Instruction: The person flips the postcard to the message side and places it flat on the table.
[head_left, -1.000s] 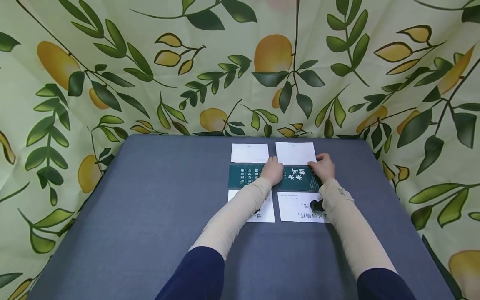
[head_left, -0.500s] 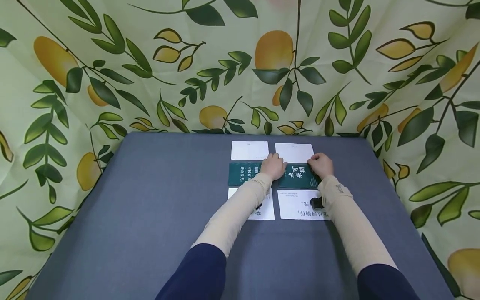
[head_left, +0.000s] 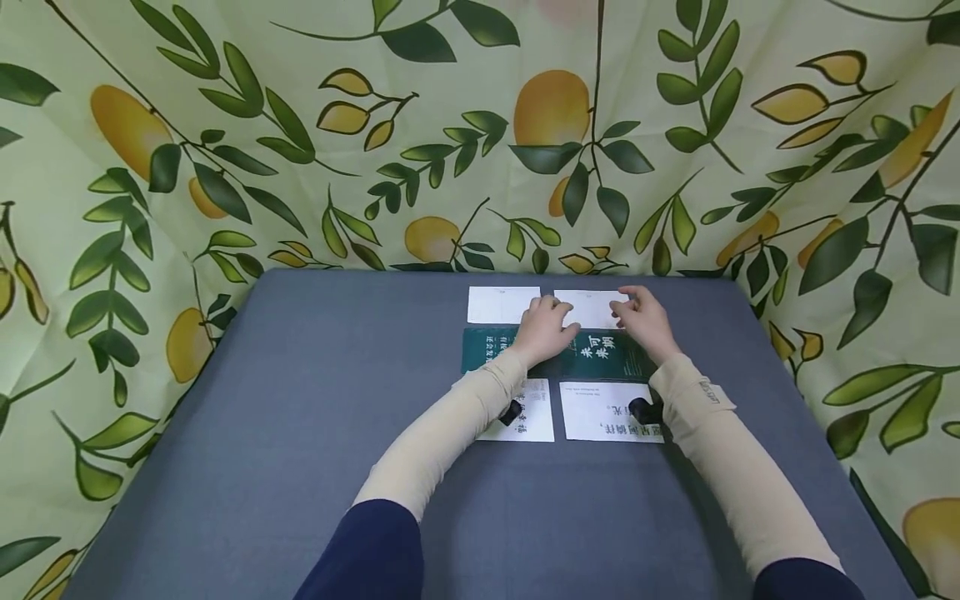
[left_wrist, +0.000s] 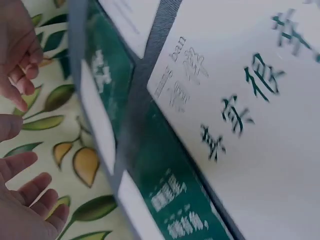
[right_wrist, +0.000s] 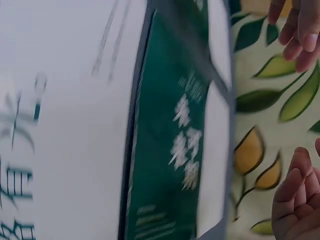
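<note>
My left hand [head_left: 546, 332] hovers over the inner end of the left green card [head_left: 483, 348], fingers loosely spread and holding nothing. Across from it, my right hand [head_left: 647, 321] is raised near the far right corner of the right green card [head_left: 603, 358]. Its fingers bend a little and grip nothing. In the left wrist view the left hand [left_wrist: 27, 200] shows spread fingers. The right wrist view shows the right hand [right_wrist: 300, 200] apart from the right green card [right_wrist: 165, 150], which bears white characters. The left hand covers part of the left green card.
White cards lie behind, the back left card [head_left: 502, 305] and back right card [head_left: 585, 308]. In front are a front left white card [head_left: 536, 417] and a front right white card [head_left: 600, 408], both printed. A patterned curtain [head_left: 450, 167] hangs behind the grey-blue table [head_left: 322, 400].
Both hands have lifted from the right green card they were touching, and their fingers have spread. The left hand has opened outward; the right green card lies in its row.
</note>
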